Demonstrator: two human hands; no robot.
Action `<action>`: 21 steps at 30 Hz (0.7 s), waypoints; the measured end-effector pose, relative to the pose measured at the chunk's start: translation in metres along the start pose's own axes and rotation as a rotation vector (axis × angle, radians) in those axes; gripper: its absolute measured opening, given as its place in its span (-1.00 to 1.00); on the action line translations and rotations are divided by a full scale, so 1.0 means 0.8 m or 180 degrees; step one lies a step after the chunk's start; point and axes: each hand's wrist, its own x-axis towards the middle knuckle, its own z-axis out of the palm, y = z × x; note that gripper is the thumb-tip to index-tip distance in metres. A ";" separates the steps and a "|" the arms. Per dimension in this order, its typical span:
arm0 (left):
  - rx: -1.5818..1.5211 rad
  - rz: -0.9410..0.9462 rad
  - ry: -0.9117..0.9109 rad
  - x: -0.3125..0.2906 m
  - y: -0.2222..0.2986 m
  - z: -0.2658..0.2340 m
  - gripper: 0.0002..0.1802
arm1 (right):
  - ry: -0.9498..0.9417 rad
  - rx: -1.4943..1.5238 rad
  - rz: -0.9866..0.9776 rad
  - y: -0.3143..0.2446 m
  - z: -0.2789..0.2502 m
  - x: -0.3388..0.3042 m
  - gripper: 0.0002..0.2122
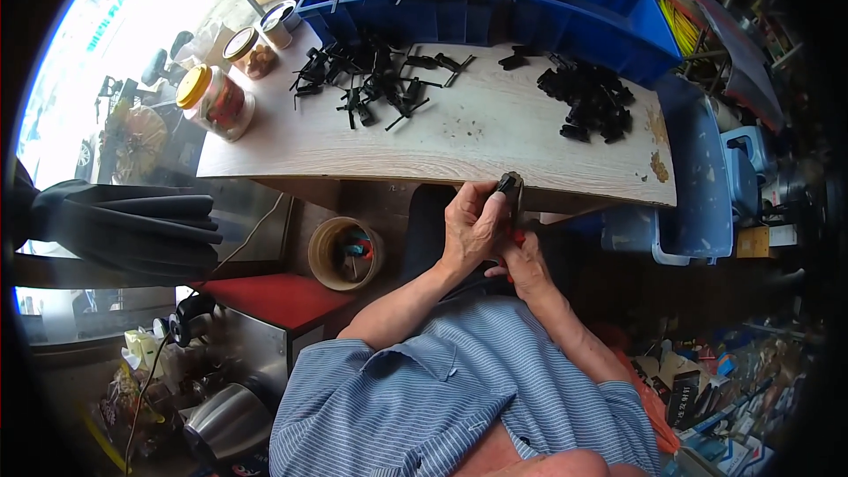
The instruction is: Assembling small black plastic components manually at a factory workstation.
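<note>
Just off the table's front edge, my left hand [471, 223] pinches a small black plastic part [507, 183] between thumb and fingers. Close beside it, my right hand [528, 267] is closed round red-handled pliers [518, 237], whose metal jaws point up against the part and are hard to make out. A loose pile of black parts with thin stems [378, 87] lies on the table's left half. On the right half sits a denser heap of black parts [586, 99], most without long stems showing.
The pale wooden table [495, 146] carries a blue bin [415, 22] heaped with black parts, another blue bin [587, 22], and a yellow-lidded jar [216, 102] at left. Below stand a round bucket [320, 256] and a red-topped cabinet [274, 300]. A light-blue tub [698, 185] is at right.
</note>
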 end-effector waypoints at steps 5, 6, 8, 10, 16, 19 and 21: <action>0.0280 0.0272 0.0172 0.005 -0.004 0.004 -0.82 | 0.0030 -0.0297 -0.0206 -0.007 0.009 -0.002 -0.55; 0.0276 0.0273 0.0165 0.005 -0.004 0.005 -0.82 | 0.0036 -0.0298 -0.0210 -0.005 0.007 -0.001 -0.55; 0.0330 0.0354 0.0193 0.004 -0.003 0.006 -0.82 | -0.0032 -0.0373 -0.0194 -0.001 0.004 0.002 -0.52; 0.0401 0.0401 0.0195 0.004 -0.008 0.007 -0.81 | -0.0029 -0.0381 -0.0217 0.002 0.004 0.003 -0.51; 0.0454 0.0375 0.0187 0.003 -0.008 0.008 -0.79 | -0.0132 -0.0371 -0.0404 0.000 0.008 0.000 -0.46; 0.0463 0.0485 0.0269 -0.001 -0.012 0.011 -0.79 | -0.0150 -0.0314 -0.0421 0.001 0.008 -0.001 -0.46; 0.0530 0.0540 0.0317 -0.003 -0.011 0.017 -0.79 | -0.0171 -0.0277 -0.0429 0.004 0.007 0.000 -0.47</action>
